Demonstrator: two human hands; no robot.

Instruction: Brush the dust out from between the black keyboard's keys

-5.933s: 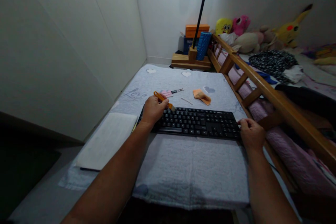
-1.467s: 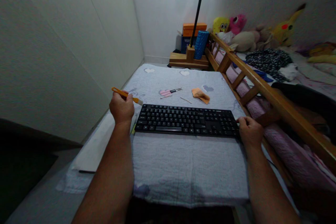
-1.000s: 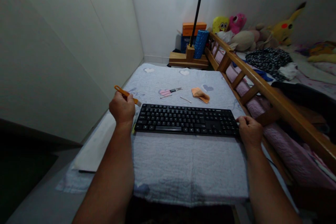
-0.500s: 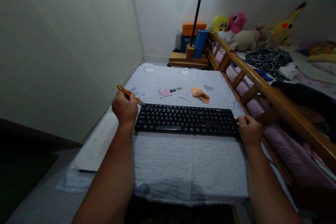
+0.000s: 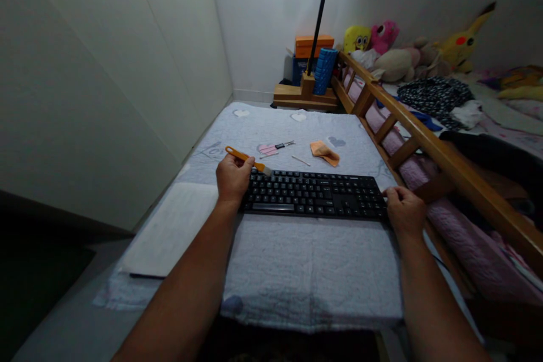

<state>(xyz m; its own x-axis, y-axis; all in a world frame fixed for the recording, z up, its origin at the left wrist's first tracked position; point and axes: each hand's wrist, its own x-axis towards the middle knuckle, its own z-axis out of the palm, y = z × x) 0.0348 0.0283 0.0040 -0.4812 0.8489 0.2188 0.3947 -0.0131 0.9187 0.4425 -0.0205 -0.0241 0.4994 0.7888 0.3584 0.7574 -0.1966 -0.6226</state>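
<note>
A black keyboard (image 5: 314, 195) lies across the cloth-covered table, its left end partly hidden behind my left hand (image 5: 233, 177). That hand is closed around the orange handle of a small brush (image 5: 244, 156). The brush's pale bristles are at the top row of keys, left of the middle. At the keyboard's right end, my right hand (image 5: 405, 210) pinches the edge with bent fingers. Beyond the keyboard lie an orange cloth (image 5: 324, 153), a cotton swab (image 5: 301, 160) and a thin tool with a black middle (image 5: 280, 146).
A white flat sheet (image 5: 176, 229) lies at the table's left. Along the right runs a wooden bed rail (image 5: 416, 124), with plush toys (image 5: 394, 62) behind it. A lamp stand with a wooden base (image 5: 305, 93) stands past the far edge, beside a blue roller (image 5: 325, 70).
My left hand has moved right with the brush, from beside the keyboard's left end to over its top keys. My right hand and the keyboard have stayed in place.
</note>
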